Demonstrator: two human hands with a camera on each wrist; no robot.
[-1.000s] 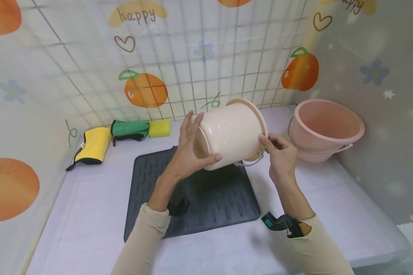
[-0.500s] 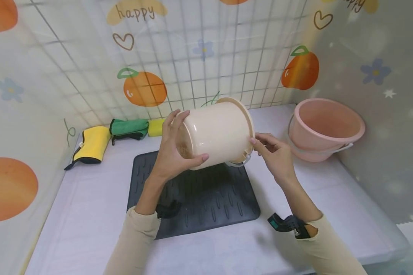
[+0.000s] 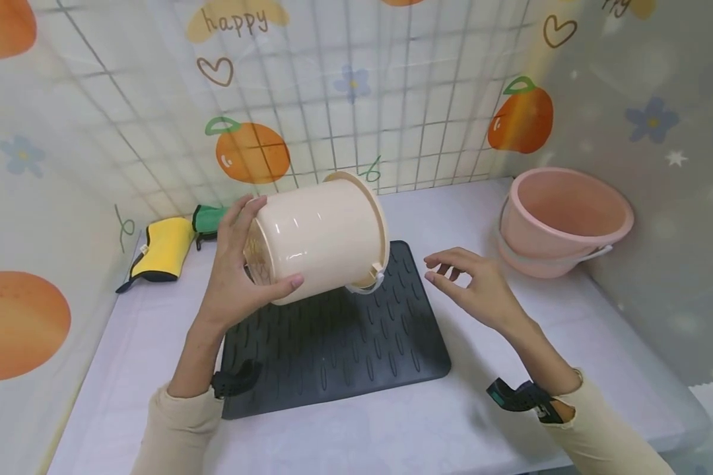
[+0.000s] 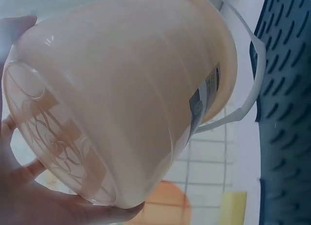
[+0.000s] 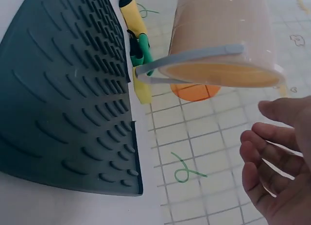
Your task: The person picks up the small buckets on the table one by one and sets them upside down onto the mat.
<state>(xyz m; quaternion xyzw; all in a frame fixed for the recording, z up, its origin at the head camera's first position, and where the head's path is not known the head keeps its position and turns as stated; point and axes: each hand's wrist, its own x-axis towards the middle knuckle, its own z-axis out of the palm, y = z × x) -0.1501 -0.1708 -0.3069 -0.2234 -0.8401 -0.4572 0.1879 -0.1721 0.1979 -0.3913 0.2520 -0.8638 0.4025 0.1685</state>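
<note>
A cream bucket point(image 3: 327, 234) is held on its side above the dark ribbed mat point(image 3: 386, 336), its mouth turned to the right. My left hand point(image 3: 232, 277) grips it round the base, thumb on the near side and fingers on the far side. In the left wrist view the moulded bottom point(image 4: 58, 137), a dark label point(image 4: 204, 98) and the hanging pale handle point(image 4: 255, 84) show. My right hand point(image 3: 481, 284) is off to the right of the rim, apart from it, with loosely bent fingers holding nothing. In the right wrist view the right hand point(image 5: 282, 157) is below the bucket's mouth.
A pink bucket point(image 3: 525, 244) with a pale handle stands upright at the back right. Along the back left lie a yellow cloth piece point(image 3: 169, 247) and a green one point(image 3: 208, 218). A yellow sponge point(image 5: 142, 89) shows in the right wrist view.
The cream bucket has moved left in my left hand. My right hand has let go of its rim, and a gap has opened between them.
</note>
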